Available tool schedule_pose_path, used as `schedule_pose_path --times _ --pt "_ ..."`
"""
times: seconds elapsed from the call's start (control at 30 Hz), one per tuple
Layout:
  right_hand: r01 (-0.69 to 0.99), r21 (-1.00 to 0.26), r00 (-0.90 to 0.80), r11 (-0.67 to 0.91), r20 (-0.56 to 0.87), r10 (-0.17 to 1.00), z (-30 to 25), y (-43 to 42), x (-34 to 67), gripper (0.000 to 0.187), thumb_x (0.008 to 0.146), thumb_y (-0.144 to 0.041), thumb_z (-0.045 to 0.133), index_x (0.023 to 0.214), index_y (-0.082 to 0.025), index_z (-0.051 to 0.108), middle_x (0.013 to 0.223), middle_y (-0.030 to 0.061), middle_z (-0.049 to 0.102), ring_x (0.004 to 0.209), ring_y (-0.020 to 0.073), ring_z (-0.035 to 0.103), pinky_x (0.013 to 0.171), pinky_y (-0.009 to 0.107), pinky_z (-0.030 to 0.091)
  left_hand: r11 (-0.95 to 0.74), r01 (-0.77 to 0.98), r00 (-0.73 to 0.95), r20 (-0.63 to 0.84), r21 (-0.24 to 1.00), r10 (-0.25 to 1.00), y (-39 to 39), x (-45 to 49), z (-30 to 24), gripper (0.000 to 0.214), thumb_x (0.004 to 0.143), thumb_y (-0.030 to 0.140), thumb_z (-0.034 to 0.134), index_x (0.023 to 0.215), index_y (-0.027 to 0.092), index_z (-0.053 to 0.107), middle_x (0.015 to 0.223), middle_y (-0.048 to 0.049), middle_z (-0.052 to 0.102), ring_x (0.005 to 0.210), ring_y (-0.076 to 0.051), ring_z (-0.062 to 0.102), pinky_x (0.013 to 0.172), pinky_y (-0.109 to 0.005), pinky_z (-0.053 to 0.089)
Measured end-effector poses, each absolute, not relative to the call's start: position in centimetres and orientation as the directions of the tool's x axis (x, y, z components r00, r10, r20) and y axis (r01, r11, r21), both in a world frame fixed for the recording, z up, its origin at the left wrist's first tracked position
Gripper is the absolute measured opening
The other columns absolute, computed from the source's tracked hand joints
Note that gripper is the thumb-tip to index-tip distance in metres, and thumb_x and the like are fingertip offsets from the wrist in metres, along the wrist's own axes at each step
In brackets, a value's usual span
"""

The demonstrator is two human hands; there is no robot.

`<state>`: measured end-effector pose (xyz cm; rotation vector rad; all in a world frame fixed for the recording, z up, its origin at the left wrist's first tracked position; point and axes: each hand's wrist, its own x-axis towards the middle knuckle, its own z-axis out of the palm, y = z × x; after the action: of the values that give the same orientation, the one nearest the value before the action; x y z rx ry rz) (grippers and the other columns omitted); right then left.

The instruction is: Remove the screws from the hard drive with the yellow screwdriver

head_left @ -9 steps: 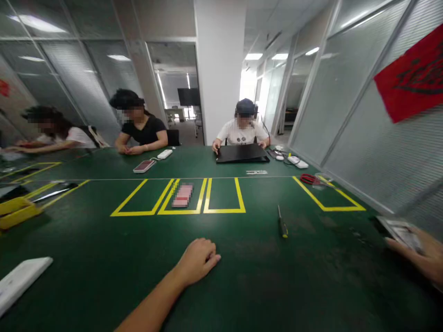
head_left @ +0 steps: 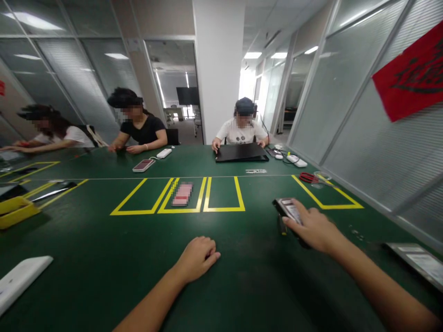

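My left hand point(head_left: 198, 259) rests on the green table point(head_left: 221, 295) with its fingers curled in and nothing visible in them. Held in my right hand point(head_left: 316, 229) is a hard drive point(head_left: 290, 208), dark-edged with a pale label on top, gripped by its sides above the table. Beneath that drive lies a screwdriver point(head_left: 282, 227), mostly covered, its yellow handle end showing. A second flat metal drive with a white label point(head_left: 422, 262) lies at the right edge, under my right forearm's outer side.
Yellow tape outlines point(head_left: 224, 210) mark the table; a blurred pink object point(head_left: 182, 194) lies in one. Red-handled scissors point(head_left: 308, 177) are at the right. A yellow bin point(head_left: 17, 213) and white device point(head_left: 24, 282) stand left. Across, a person point(head_left: 242, 129) holds a black panel point(head_left: 242, 152).
My right hand has carried the hard drive from the right edge inward to above the screwdriver. The second drive now shows at the right. My left hand stays put.
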<state>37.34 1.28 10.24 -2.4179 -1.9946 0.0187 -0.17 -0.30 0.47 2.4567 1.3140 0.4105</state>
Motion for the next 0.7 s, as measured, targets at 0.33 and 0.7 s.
schedule_pose_path --times 0.33,0.7 --pt "0.998 -0.008 -0.064 0.063 -0.138 0.988 5.6 0.2 21.0 0.079 0.091 -0.064 0.042 0.156 -0.021 0.031 0.160 0.0209 0.021 0.124 0.0448 0.047 0.096 0.056 0.038 -0.514 0.633 0.475 0.233 0.579 0.848 -0.4 -0.6 0.4 0.062 0.087 0.042 0.064 0.142 0.024 0.042 0.128 -0.0113 0.053 0.111 -0.026 0.056 0.096 -0.040 0.048" --pt "0.984 -0.141 -0.122 0.107 -0.095 0.988 4.8 -2.2 19.4 0.075 0.092 -0.058 0.045 0.150 -0.010 0.041 0.153 0.0240 0.034 0.116 0.0389 0.053 0.089 0.049 0.049 -0.607 0.649 0.577 0.224 0.458 0.786 -0.1 -0.9 0.2 0.074 0.090 0.064 0.056 0.152 0.028 0.037 0.154 -0.0116 0.038 0.137 -0.034 0.039 0.114 -0.052 0.035"
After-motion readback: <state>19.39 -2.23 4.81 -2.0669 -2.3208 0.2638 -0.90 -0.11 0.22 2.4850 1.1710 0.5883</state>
